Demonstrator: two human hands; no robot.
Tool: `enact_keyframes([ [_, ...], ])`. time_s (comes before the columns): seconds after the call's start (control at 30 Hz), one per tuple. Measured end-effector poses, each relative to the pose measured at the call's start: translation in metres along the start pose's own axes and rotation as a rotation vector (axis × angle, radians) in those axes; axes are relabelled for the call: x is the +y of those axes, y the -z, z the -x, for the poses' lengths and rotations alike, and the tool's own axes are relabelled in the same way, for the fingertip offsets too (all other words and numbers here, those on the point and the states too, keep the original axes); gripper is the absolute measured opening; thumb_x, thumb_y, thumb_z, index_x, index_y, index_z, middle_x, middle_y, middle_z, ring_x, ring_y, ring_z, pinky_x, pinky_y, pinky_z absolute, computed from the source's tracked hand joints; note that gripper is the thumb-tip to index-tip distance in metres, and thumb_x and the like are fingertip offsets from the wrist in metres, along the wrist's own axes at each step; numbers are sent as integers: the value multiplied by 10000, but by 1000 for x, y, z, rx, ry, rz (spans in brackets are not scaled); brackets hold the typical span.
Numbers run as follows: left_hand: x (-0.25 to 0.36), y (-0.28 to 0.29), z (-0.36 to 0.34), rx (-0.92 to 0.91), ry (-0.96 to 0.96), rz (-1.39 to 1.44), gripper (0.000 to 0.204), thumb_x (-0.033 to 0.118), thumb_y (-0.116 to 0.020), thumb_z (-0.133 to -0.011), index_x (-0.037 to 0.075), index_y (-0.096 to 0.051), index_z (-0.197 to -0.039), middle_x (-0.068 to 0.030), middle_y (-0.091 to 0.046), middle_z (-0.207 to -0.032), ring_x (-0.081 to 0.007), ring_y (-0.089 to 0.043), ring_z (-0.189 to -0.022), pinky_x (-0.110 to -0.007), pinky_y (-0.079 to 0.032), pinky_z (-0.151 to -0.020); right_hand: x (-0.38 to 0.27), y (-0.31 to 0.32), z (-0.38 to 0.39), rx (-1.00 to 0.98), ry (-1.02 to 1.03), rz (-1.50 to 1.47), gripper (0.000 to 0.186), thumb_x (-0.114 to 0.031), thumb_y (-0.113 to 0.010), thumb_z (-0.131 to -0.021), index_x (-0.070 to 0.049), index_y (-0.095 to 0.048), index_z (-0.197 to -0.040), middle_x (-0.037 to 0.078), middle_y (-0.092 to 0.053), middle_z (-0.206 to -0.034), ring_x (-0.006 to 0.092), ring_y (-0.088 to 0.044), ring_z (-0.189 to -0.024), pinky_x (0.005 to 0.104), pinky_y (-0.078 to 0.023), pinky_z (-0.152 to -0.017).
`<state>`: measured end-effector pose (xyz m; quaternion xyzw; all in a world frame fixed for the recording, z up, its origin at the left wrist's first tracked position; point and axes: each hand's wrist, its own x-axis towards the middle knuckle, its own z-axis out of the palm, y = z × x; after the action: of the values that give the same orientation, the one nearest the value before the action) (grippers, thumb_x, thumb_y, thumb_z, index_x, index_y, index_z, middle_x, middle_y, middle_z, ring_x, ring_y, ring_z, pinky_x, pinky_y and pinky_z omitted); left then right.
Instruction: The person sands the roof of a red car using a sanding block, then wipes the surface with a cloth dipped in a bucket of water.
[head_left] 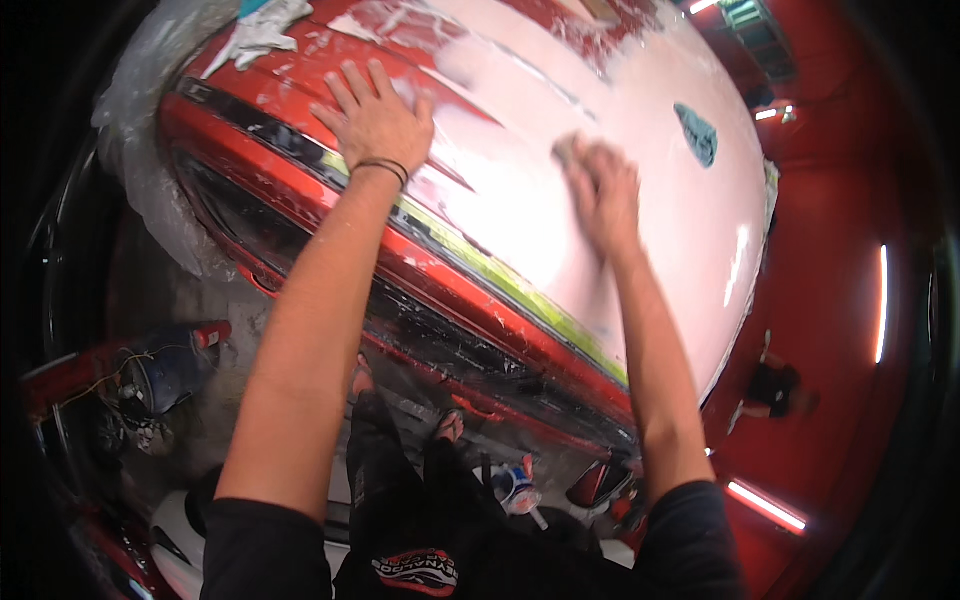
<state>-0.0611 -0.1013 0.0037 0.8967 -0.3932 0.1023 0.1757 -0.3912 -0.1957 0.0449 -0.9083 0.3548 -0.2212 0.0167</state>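
Note:
My left hand lies flat on the red and whitish roof of a car, fingers spread, with a dark band round the wrist. My right hand, slightly blurred, is pressed to the pale, milky-coated part of the roof. Its fingers are closed on a small grey-brown pad; the blur hides its exact kind. Yellow-green masking tape runs along the near roof edge below both hands. A crumpled teal cloth rests on the roof to the right of my right hand.
A crumpled white cloth or glove lies at the far left of the roof. Clear plastic sheeting hangs past that end. A blue bin-like container stands at the lower left. A small dark-clad person shows against the red at right.

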Motion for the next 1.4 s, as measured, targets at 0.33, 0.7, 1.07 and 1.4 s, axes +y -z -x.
enact_keyframes([
  [0.33, -3, 0, -45, -83, -15, -14, 810, 603, -560, -1043, 7, -529, -1591, -299, -411, -1753, -501, -315, -1671, -742, -189, -1342, -55, 19, 124, 33, -164, -84, 480, -248, -798, -1033, -226, -743, -1509, 179, -677, -1475, 412, -604, -1315, 553, -469, -1145],
  [0.7, 29, -15, -38, -16, -64, 63, 851, 612, -580, -1055, 91, -473, -1718, -231, -354, -1826, -440, -262, -1717, -712, -139, -1367, 182, 14, -72, 146, -226, 85, 381, -328, -726, -1082, -165, -778, -1422, 157, -738, -1390, 441, -696, -1189, 580, -559, -1034],
  [1.07, -2, 2, -42, -31, -30, 21, 835, 585, -607, -1053, 90, -469, -1711, -239, -334, -1831, -451, -264, -1713, -707, -136, -1369, 51, 13, 17, -78, 25, -68, 485, -202, -793, -1017, -213, -732, -1498, 186, -663, -1482, 426, -600, -1333, 578, -452, -1151],
  [1.4, 15, -6, -38, -67, -30, 91, 856, 582, -598, -1048, 86, -445, -1728, -247, -328, -1832, -443, -231, -1727, -686, -100, -1384, 197, -36, -167, 144, -217, 68, 379, -326, -713, -1086, -127, -791, -1399, 207, -764, -1341, 445, -709, -1223, 544, -552, -1050],
])
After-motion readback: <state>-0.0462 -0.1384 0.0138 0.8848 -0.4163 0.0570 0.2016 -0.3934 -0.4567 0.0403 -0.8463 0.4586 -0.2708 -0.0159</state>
